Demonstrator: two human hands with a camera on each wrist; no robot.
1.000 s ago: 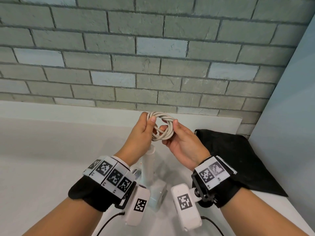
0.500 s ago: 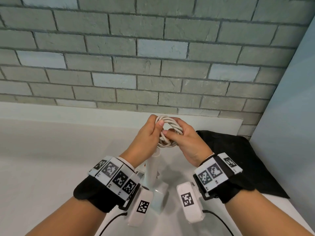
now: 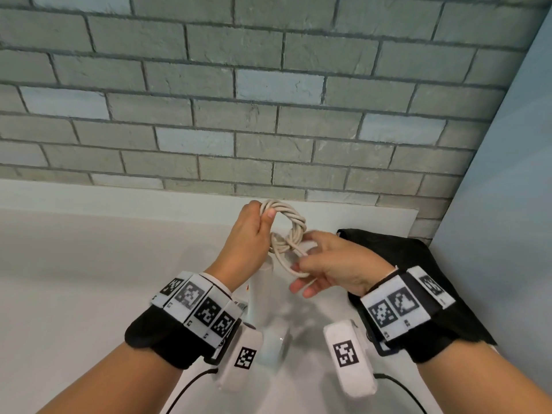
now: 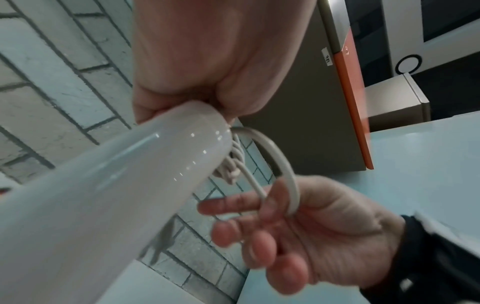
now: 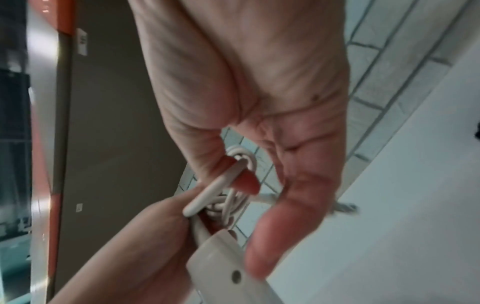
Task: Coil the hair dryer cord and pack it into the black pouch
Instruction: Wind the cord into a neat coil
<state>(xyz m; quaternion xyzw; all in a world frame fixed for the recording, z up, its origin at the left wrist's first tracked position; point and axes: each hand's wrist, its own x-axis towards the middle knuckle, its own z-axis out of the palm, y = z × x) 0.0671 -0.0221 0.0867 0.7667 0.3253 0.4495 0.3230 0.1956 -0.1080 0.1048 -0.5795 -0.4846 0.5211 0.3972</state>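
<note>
- The left hand [image 3: 249,234] is raised above the white tabletop [image 3: 74,294], its fingers and thumb curled tight around the top of the coiled cream cord [image 3: 286,234].
- The cord forms a small bundle of several loops, twisted together near its middle; it hangs in the air between the two hands, above the back part of the tabletop and in front of the grey brick wall [image 3: 239,115].
- The right hand [image 3: 334,264] holds one loose loop at the bottom of the bundle: the loop runs between the thumb and the fingers, and the fingers are spread, only loosely bent.
- In the left wrist view that loop [image 4: 283,170] passes over the right hand's index finger, with the other fingers fanned out below it.
- The white hair dryer [image 3: 260,297] hangs down from the cord, below the left hand; its handle points up at the coil and its body lies low between the two wrists. Whether it touches the tabletop I cannot tell.
- The black pouch [image 3: 418,264] lies flat on the tabletop at the right back corner, just beyond the right wrist, apart from the cord.
</note>
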